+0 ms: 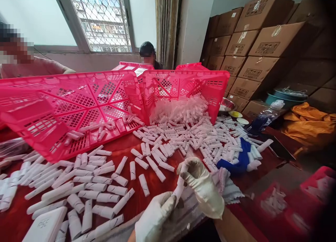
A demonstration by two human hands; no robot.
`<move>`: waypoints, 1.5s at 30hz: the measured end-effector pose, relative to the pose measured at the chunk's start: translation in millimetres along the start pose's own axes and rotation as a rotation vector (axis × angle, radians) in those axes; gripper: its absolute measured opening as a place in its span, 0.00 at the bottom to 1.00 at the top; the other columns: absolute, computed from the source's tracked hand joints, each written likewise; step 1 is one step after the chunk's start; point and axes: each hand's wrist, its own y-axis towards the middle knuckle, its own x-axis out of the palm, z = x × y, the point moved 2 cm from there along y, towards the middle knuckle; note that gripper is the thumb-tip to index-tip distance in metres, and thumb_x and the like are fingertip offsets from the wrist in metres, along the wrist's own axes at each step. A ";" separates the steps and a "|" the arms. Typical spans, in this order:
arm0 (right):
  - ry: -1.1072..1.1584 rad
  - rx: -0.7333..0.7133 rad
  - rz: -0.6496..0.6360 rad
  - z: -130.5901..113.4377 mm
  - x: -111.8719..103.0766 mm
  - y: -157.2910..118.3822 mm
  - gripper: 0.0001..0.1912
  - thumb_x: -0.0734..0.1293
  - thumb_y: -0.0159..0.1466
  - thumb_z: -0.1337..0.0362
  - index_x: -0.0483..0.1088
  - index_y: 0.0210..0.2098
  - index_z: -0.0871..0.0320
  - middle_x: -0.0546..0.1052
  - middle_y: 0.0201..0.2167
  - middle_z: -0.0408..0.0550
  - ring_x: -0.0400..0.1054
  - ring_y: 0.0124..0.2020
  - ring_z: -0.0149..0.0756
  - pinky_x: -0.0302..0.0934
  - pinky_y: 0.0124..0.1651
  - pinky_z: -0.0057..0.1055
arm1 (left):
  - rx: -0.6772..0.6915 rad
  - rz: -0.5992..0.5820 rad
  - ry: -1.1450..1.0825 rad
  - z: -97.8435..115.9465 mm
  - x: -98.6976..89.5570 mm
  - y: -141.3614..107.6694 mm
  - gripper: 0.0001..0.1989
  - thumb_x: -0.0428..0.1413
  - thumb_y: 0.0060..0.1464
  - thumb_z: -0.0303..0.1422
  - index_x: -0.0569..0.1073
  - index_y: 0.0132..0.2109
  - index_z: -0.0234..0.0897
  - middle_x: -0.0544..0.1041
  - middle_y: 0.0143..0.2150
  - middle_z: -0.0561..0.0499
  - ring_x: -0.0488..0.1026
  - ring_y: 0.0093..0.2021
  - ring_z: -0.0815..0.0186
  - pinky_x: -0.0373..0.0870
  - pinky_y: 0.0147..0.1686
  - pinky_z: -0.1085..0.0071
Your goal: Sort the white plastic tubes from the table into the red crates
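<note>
Both my hands wear whitish gloves with grey-stained fingertips. My left hand (156, 214) is closed around the lower end of a slim white plastic tube (179, 188). Higher up, the fingers of my right hand (201, 184) pinch the same tube, which slants up to the right between them. Under my hands lies a striped towel (194, 210) at the table edge. Many similar white tubes (107, 197) with dark markings are strewn to the left of my hands. A denser heap of tubes (183, 133) spills from a pink crate (220, 91) straight ahead.
Another pink crate (99, 91) lies tipped on the red table (126, 184). A white device with a digital display (44, 226) sits at front left. At right are a blue cloth (244, 154), a bottle (265, 117) and stacked cartons (270, 42). Two people sit beyond the crates.
</note>
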 end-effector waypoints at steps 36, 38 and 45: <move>-0.263 0.274 -0.144 -14.1 -45.1 -61.0 0.17 0.67 0.58 0.49 0.67 0.28 0.57 0.68 0.29 0.43 0.61 0.27 0.30 0.58 0.31 0.27 | 0.019 0.012 0.192 -24.9 27.6 1.2 0.23 0.51 0.53 0.52 0.74 0.32 0.34 0.74 0.29 0.46 0.71 0.32 0.64 0.68 0.32 0.70; -0.443 0.338 -0.035 -26.2 -79.9 -71.8 0.16 0.67 0.57 0.49 0.67 0.29 0.56 0.67 0.25 0.43 0.62 0.27 0.32 0.60 0.32 0.28 | 0.096 0.131 0.644 -12.2 11.5 0.6 0.20 0.47 0.58 0.47 0.75 0.38 0.35 0.76 0.33 0.45 0.71 0.35 0.61 0.68 0.38 0.67; -1.370 0.278 0.124 -73.3 -150.0 -52.6 0.11 0.62 0.59 0.52 0.66 0.28 0.52 0.71 0.22 0.43 0.63 0.25 0.35 0.56 0.29 0.30 | 0.096 0.515 1.692 46.5 -75.4 14.9 0.23 0.50 0.48 0.20 0.75 0.49 0.42 0.72 0.53 0.46 0.66 0.51 0.53 0.62 0.50 0.59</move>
